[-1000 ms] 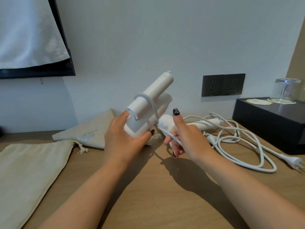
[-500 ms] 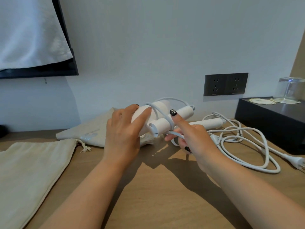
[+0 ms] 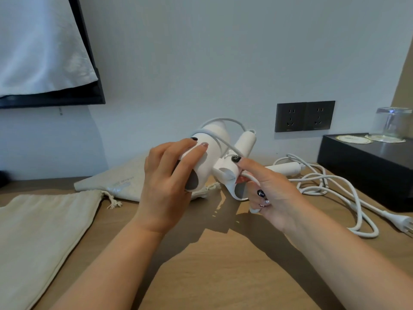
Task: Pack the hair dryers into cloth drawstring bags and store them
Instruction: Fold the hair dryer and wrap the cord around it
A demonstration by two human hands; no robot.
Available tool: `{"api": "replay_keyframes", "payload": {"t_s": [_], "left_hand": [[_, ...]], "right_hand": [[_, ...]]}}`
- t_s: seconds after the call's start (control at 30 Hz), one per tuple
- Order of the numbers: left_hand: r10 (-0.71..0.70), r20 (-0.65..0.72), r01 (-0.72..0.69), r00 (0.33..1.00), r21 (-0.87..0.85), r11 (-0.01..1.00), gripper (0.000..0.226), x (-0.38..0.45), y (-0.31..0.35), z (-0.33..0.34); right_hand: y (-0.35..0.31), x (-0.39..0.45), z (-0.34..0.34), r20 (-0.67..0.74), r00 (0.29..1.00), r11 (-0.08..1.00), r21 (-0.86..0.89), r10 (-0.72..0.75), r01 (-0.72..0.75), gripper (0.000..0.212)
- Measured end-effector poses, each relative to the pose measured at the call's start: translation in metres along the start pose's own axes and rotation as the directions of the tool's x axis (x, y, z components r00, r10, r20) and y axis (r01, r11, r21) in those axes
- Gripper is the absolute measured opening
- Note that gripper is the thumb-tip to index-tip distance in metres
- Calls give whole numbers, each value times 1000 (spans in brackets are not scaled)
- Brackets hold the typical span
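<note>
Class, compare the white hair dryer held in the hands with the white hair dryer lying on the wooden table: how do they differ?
The held white hair dryer is lifted in both hands, its cord wrapped round the body; the white hair dryer on the wooden table lies flat, its white cord sprawled in loose loops. The held one shows barrel and handle; the other is partly hidden behind the right hand. Both are white, unbagged.

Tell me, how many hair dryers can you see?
2. One dryer is held above the desk by the left hand and right hand. The second dryer lies behind the right hand, partly hidden, beside its loose cord.
</note>
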State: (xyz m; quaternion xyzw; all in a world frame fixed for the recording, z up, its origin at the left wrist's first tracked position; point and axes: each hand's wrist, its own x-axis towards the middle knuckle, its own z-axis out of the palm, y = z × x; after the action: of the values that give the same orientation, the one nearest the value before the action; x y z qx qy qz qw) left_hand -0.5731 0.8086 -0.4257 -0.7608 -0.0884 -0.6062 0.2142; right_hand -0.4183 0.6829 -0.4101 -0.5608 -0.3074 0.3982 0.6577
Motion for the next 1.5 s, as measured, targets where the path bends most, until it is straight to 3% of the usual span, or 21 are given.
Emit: {"api": "replay_keyframes", "payload": {"t_s": [0.1,0.23,0.3,0.37,0.43,0.5,0.57,0.63,0.7,0.83,0.97,1.13,1.2,1.33,1.5], "left_hand": [[25,-11,-25,1000,36,999,48,1,-1,-3],[39,-21,-37,999,50,998,46,2,1,-6],[-54,34,54,998,-21,998,67,-1,1,-6],[-240,181,269,954,-162,949,98,-4,3,-6],[-445,376,555,813,-264,789,119,-2,11,-7],[-534,569,769,625,-332,546,118,0,17,-8],[-466,740,872,484,-367,323,102,-3,17,-7],[-361,846,918,393,-384,99,87,-8,14,-6],[-290,882,913,371,-403,-58,78,-11,14,-5],[-355,823,884,445,-467,25,76,-8,12,-5],[-560,715,889,418,-447,93,82,-4,16,-4],[-674,604,900,425,-361,243,63,-2,17,-5],[-702,559,896,441,-314,312,68,-2,16,-5],[-720,512,877,469,-171,449,82,-1,19,-8],[-583,547,706,600,-20,708,111,-5,20,-8]], "right_hand": [[2,-2,1,76,997,999,-46,17,-13,38],[4,-7,10,64,998,988,-157,17,-7,43],[4,-7,11,42,999,994,-111,-1,6,40],[4,-6,11,12,1000,998,-65,-27,28,37],[5,-5,11,-45,996,993,-97,-75,70,26],[6,-1,7,-101,984,981,-145,-147,132,29],[5,4,-1,-119,964,955,-211,-238,210,24],[3,5,-6,-49,943,914,-269,-328,304,19],[3,4,-6,74,923,871,-310,-378,382,9],[7,8,-4,121,909,831,-372,-398,413,11],[9,13,-4,84,914,828,-399,-396,395,6],[10,21,-12,8,923,831,-432,-385,350,15],[11,23,-12,-22,915,810,-473,-403,346,21],[16,21,-8,-12,898,760,-538,-441,366,29],[25,11,6,139,842,635,-597,-521,491,49]]}}
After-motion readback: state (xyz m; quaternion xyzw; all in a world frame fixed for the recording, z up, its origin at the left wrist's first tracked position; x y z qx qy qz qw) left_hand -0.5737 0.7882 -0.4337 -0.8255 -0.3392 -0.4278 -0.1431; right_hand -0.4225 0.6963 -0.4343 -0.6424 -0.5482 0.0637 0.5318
